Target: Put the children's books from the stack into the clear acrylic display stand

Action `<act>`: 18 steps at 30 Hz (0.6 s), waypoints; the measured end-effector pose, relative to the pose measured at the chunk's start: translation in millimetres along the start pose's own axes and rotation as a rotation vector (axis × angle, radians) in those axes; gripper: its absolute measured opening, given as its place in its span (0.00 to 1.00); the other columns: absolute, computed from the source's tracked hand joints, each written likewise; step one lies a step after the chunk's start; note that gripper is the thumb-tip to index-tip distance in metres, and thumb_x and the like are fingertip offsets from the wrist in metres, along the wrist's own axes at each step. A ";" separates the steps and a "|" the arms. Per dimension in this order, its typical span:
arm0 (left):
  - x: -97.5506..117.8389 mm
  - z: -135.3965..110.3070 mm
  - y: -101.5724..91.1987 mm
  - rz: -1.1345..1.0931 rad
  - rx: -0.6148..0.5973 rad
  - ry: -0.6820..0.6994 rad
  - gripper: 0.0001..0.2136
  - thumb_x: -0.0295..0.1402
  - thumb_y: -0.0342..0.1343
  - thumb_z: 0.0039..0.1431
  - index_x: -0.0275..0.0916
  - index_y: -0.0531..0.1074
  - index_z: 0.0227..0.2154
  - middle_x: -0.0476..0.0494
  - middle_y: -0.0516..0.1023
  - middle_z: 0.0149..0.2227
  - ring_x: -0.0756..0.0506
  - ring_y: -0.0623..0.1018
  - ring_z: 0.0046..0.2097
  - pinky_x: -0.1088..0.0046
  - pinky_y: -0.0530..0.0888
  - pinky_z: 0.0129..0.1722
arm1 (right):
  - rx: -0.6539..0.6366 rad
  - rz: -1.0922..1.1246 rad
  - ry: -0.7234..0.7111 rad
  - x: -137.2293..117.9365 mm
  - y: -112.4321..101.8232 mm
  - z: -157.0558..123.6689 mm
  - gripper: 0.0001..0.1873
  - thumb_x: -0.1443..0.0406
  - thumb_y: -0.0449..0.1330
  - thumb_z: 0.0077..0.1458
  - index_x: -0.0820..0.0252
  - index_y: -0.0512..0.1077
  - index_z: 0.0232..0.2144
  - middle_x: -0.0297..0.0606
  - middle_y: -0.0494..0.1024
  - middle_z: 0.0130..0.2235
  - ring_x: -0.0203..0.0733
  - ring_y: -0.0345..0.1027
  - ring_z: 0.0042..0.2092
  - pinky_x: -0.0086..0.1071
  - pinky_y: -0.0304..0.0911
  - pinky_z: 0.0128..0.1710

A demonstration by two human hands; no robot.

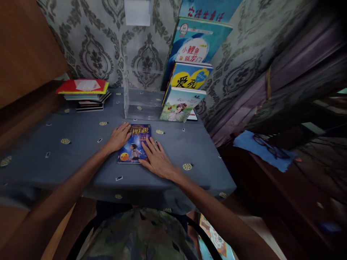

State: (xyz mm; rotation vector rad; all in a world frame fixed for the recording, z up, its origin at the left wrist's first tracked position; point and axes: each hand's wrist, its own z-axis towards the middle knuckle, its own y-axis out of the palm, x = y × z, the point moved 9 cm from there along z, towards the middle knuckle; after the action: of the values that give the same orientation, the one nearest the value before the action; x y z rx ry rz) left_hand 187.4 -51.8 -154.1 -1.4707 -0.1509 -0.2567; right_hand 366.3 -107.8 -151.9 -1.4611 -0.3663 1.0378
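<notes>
A blue book [135,146] with gold lettering and a cartoon figure on its cover lies closed and flat on the tablecloth, in the middle of the view. On its upper left edge rests my left hand [119,137], fingers stretched out toward the title. My right hand [156,158] lies spread over the book's lower right side, fingertips on the cover. Behind the book stands a clear acrylic book rack [142,112]. Its right side holds several upright books, with a green picture book [180,104] in front and a yellow-and-blue book [189,76] behind it.
At the back left is a stack of books [86,95] topped by a red one. The grey-blue tablecloth [81,159] has a pineapple print. To the right, glasses [271,146] sit on a blue cloth [252,142] upon a dark red surface. A purple curtain [244,97] hangs beside the table.
</notes>
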 end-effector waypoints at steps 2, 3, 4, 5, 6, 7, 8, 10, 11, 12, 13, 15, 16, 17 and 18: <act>5.8 -10.9 4.2 0.003 -0.071 0.027 0.29 0.42 0.40 0.71 0.31 0.54 0.69 0.32 0.51 0.73 0.38 0.50 0.74 0.52 0.53 0.69 | 0.005 -0.003 0.004 0.2 -0.8 1.4 0.40 0.45 0.49 0.67 0.58 0.50 0.72 0.48 0.45 0.74 0.57 0.33 0.75 0.59 0.37 0.71; 11.3 -19.6 6.2 0.001 -0.100 0.056 0.30 0.44 0.40 0.71 0.33 0.52 0.70 0.33 0.49 0.73 0.38 0.48 0.74 0.50 0.52 0.70 | 0.007 -0.003 0.005 0.2 -0.9 1.8 0.40 0.45 0.49 0.67 0.57 0.50 0.72 0.47 0.46 0.74 0.57 0.34 0.75 0.59 0.38 0.71; 18.1 -29.8 8.0 -0.005 -0.121 0.093 0.31 0.46 0.40 0.71 0.35 0.50 0.71 0.34 0.48 0.74 0.38 0.47 0.74 0.49 0.50 0.70 | 0.006 -0.004 0.006 0.0 -0.9 1.9 0.40 0.45 0.50 0.67 0.57 0.50 0.72 0.47 0.46 0.74 0.57 0.34 0.75 0.59 0.38 0.71; 25.6 -40.8 9.2 -0.013 -0.132 0.134 0.31 0.47 0.39 0.71 0.36 0.49 0.71 0.35 0.48 0.74 0.38 0.46 0.74 0.49 0.50 0.70 | 0.004 -0.004 0.005 -0.2 -0.5 1.8 0.40 0.45 0.50 0.67 0.57 0.50 0.72 0.47 0.46 0.74 0.56 0.34 0.75 0.59 0.38 0.71; 32.5 -51.7 10.1 -0.021 -0.136 0.168 0.32 0.48 0.39 0.71 0.38 0.48 0.72 0.36 0.47 0.74 0.39 0.45 0.75 0.49 0.49 0.70 | 0.001 -0.004 0.005 -0.4 0.0 1.6 0.40 0.45 0.50 0.67 0.57 0.50 0.72 0.48 0.46 0.74 0.56 0.34 0.75 0.59 0.37 0.71; 38.2 -61.5 11.1 -0.031 -0.138 0.194 0.31 0.48 0.38 0.71 0.38 0.47 0.72 0.36 0.48 0.74 0.39 0.45 0.75 0.49 0.49 0.70 | -0.004 -0.002 0.004 -0.5 0.7 1.4 0.40 0.45 0.50 0.67 0.58 0.50 0.72 0.48 0.45 0.74 0.56 0.33 0.75 0.59 0.37 0.71; 42.4 -69.4 11.9 -0.042 -0.135 0.211 0.31 0.48 0.37 0.72 0.39 0.47 0.72 0.36 0.48 0.74 0.40 0.45 0.75 0.50 0.49 0.70 | -0.008 0.001 0.005 -0.3 1.2 1.2 0.40 0.45 0.50 0.67 0.59 0.50 0.72 0.49 0.45 0.74 0.56 0.33 0.75 0.59 0.36 0.71; 45.5 -77.9 12.8 -0.066 -0.117 0.223 0.30 0.47 0.38 0.72 0.40 0.48 0.71 0.36 0.49 0.74 0.40 0.46 0.75 0.50 0.49 0.70 | -0.011 0.015 0.008 0.9 1.1 1.4 0.40 0.46 0.50 0.67 0.60 0.50 0.72 0.50 0.45 0.74 0.57 0.32 0.75 0.59 0.36 0.71; 44.2 -78.5 12.6 -0.079 -0.098 0.214 0.30 0.48 0.39 0.71 0.40 0.49 0.71 0.35 0.49 0.74 0.39 0.46 0.74 0.50 0.50 0.70 | -0.013 0.028 0.007 1.5 0.4 1.8 0.40 0.45 0.51 0.66 0.60 0.50 0.71 0.50 0.45 0.74 0.57 0.32 0.75 0.60 0.35 0.71; 40.7 -76.9 12.0 -0.090 -0.073 0.190 0.31 0.48 0.41 0.71 0.39 0.51 0.71 0.34 0.49 0.74 0.38 0.47 0.74 0.50 0.51 0.70 | -0.015 0.046 0.006 2.2 -0.7 2.6 0.40 0.45 0.51 0.66 0.59 0.51 0.71 0.49 0.46 0.74 0.57 0.32 0.75 0.60 0.36 0.71; 35.0 -73.9 11.1 -0.100 -0.044 0.146 0.31 0.49 0.42 0.70 0.39 0.52 0.70 0.32 0.49 0.74 0.37 0.48 0.74 0.50 0.53 0.69 | -0.019 0.068 0.008 3.1 -2.2 3.6 0.40 0.45 0.51 0.66 0.58 0.52 0.71 0.49 0.47 0.74 0.57 0.34 0.75 0.59 0.37 0.71; 20.7 -66.2 9.5 -0.113 0.003 0.021 0.33 0.50 0.45 0.68 0.36 0.54 0.69 0.28 0.51 0.72 0.32 0.50 0.73 0.47 0.55 0.68 | -0.012 0.107 0.044 7.0 -7.2 6.0 0.39 0.46 0.51 0.66 0.60 0.54 0.70 0.51 0.49 0.73 0.57 0.38 0.74 0.58 0.42 0.70; 14.6 -62.8 8.8 -0.122 0.017 -0.038 0.33 0.50 0.46 0.67 0.35 0.55 0.69 0.26 0.54 0.72 0.30 0.51 0.73 0.45 0.56 0.67 | 0.001 0.116 0.078 9.8 -10.5 7.1 0.38 0.47 0.51 0.67 0.61 0.55 0.70 0.53 0.51 0.73 0.58 0.41 0.73 0.57 0.44 0.69; 10.5 -60.0 8.0 -0.139 0.026 -0.080 0.33 0.49 0.47 0.66 0.33 0.56 0.68 0.25 0.56 0.71 0.28 0.52 0.72 0.44 0.56 0.67 | 0.019 0.116 0.119 12.7 -13.8 8.0 0.36 0.49 0.51 0.67 0.64 0.57 0.69 0.55 0.53 0.72 0.58 0.45 0.72 0.56 0.46 0.69; 8.3 -57.7 6.6 -0.168 0.035 -0.104 0.33 0.47 0.48 0.66 0.32 0.57 0.68 0.24 0.58 0.70 0.28 0.54 0.72 0.44 0.55 0.67 | 0.039 0.108 0.159 15.0 -16.8 8.4 0.35 0.51 0.51 0.67 0.65 0.58 0.68 0.57 0.55 0.71 0.59 0.48 0.71 0.56 0.46 0.68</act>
State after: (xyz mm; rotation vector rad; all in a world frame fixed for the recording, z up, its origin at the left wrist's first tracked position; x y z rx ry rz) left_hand 193.9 -109.3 -163.9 -1.4384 -0.3623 -0.3125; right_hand 374.0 -87.8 -140.9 -1.5300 -0.1539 1.0015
